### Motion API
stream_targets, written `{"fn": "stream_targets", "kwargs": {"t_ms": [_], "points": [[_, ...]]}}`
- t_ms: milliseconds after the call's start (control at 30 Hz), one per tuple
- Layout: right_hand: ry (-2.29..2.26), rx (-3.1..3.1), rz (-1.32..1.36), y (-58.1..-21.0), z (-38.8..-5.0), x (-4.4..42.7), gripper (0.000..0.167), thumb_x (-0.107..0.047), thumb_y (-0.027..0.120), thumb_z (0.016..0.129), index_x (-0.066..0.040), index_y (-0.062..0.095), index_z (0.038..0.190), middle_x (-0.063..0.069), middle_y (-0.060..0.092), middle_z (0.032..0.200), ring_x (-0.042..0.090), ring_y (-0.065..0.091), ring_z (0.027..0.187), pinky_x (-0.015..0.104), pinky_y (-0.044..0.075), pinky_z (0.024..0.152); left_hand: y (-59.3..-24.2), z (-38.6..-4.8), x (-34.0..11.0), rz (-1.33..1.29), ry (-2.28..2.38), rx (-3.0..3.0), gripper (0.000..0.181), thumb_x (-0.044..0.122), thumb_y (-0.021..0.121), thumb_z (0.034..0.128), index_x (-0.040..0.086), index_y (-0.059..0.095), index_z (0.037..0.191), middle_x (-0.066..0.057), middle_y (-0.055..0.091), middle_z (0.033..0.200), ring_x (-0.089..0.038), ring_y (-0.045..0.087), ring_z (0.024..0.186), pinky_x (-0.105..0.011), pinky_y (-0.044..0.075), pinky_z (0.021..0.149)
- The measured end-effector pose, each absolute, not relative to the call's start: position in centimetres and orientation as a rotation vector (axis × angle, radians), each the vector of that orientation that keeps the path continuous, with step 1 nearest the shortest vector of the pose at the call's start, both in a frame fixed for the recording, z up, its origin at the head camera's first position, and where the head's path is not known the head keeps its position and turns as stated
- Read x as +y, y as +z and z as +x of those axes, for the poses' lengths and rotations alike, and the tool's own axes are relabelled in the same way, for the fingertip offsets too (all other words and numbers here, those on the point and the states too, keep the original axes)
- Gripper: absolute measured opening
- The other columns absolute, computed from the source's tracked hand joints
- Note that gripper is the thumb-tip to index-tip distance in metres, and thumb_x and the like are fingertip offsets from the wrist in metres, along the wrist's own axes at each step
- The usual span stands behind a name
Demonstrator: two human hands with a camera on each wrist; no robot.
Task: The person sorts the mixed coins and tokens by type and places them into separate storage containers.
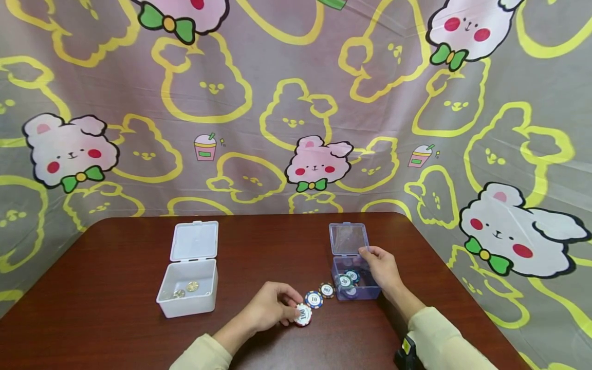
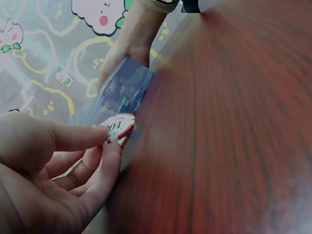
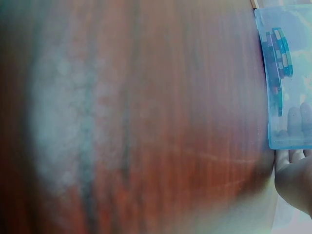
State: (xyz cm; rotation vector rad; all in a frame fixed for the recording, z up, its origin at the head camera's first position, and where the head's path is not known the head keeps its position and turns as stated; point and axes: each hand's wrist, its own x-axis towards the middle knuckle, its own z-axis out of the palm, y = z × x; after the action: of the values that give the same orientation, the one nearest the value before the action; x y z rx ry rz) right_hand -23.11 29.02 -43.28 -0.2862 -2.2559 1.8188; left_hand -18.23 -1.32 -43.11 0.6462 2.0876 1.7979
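Note:
My left hand (image 1: 272, 308) pinches a red-and-white poker chip (image 1: 303, 315) marked 100 between thumb and fingers, low over the table. In the left wrist view the same chip (image 2: 119, 127) shows at the fingertips. Just beyond it lie a blue-and-white poker chip (image 1: 314, 299) marked 10 and a dark-edged poker chip (image 1: 326, 291). My right hand (image 1: 385, 271) grips the right side of a clear purple box (image 1: 365, 295), its thumb at the back rim near the hinge. Several chips (image 1: 345, 281) lie inside, under the raised lid (image 1: 349, 239).
A white box (image 1: 189, 307) with its lid up stands at left, holding gold-coloured coins (image 1: 192, 286). Both boxes stand on the brown wooden table (image 1: 259, 241). A patterned cloth (image 1: 254, 128) hangs behind and along the sides. A black device (image 1: 406, 354) sits by the right sleeve.

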Motion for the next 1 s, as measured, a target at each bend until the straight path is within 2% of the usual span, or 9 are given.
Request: {"fn": "stream_targets", "kwargs": {"t_ms": [167, 733, 1000], "points": [[1.811, -2.266, -0.288, -43.2, -23.0, 29.1, 0.031, -0.022, 0.061, 0.102, 0.008, 0.066, 0.110, 0.010, 0.075, 0.086, 0.013, 0.068, 0.081, 0.025, 0.052, 0.076, -43.3, -18.4, -0.8, 0.571, 1.890, 1.967, 0.022, -0.012, 0.072, 0.0778, -0.011, 0.067, 0.099, -0.006, 0.063, 0.077, -0.016, 0.061, 0.059, -0.030, 0.055, 0.054], [1.822, -2.243, -0.299, -43.5, -23.2, 28.9, 0.030, -0.020, 0.062, 0.101, 0.008, 0.066, 0.111, 0.013, 0.075, 0.086, 0.013, 0.070, 0.080, 0.024, 0.051, 0.075, -43.4, -19.3, 1.4, 0.336, 2.153, 1.731, 0.030, -0.008, 0.070, 0.0854, -0.014, 0.062, 0.114, -0.010, 0.065, 0.086, -0.016, 0.066, 0.066, -0.027, 0.057, 0.061], [1.855, -2.230, -0.293, -43.3, -23.2, 28.9, 0.030, -0.020, 0.061, 0.102, 0.008, 0.065, 0.112, 0.015, 0.075, 0.088, 0.017, 0.072, 0.082, 0.027, 0.055, 0.079, -43.6, -19.8, 3.0, 0.308, 2.233, 1.591, 0.035, -0.009, 0.066, 0.0862, -0.017, 0.056, 0.119, -0.007, 0.067, 0.083, -0.014, 0.067, 0.067, -0.025, 0.057, 0.064]]}}
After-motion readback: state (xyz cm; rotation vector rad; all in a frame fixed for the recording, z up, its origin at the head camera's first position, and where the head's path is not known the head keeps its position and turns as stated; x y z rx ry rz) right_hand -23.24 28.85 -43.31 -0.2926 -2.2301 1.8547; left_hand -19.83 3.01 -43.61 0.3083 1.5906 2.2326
